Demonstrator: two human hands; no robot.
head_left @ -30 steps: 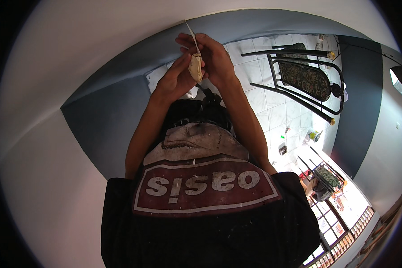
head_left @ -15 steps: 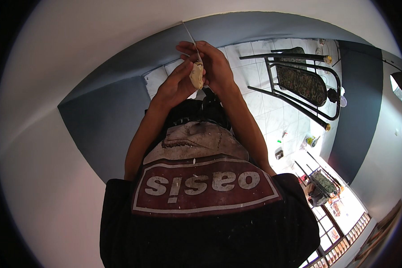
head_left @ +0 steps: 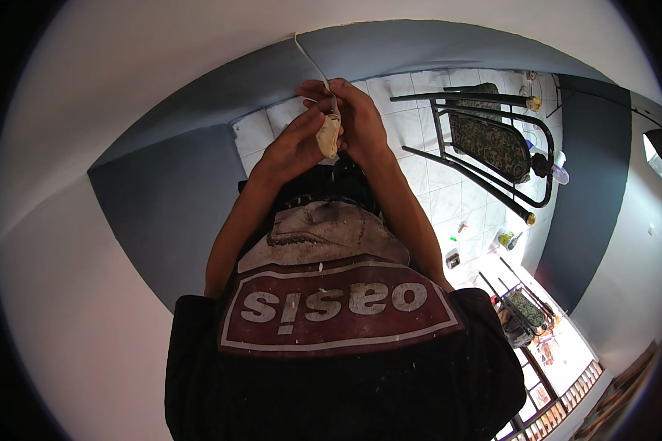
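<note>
Both my hands are raised in front of my chest, close together. My left hand (head_left: 290, 147) and my right hand (head_left: 362, 121) pinch a small cream-coloured, dirty piece (head_left: 328, 137) between their fingers. A thin white cord (head_left: 312, 62) runs from that piece up toward the grey-blue wall. My right fingers curl over the top of the piece where the cord enters it. My dark shirt with a red and white patch (head_left: 331, 309) fills the lower middle of the view.
A black metal-frame chair with a patterned cushion (head_left: 493, 143) stands on the white tiled floor (head_left: 449, 198) to my right. A bottle (head_left: 559, 173) and small items lie near it. The wall (head_left: 162, 206) ahead is grey-blue below, white above.
My hands and the cream piece sit a little lower in the picture, nearer my chest. Both hands keep the same hold on it.
</note>
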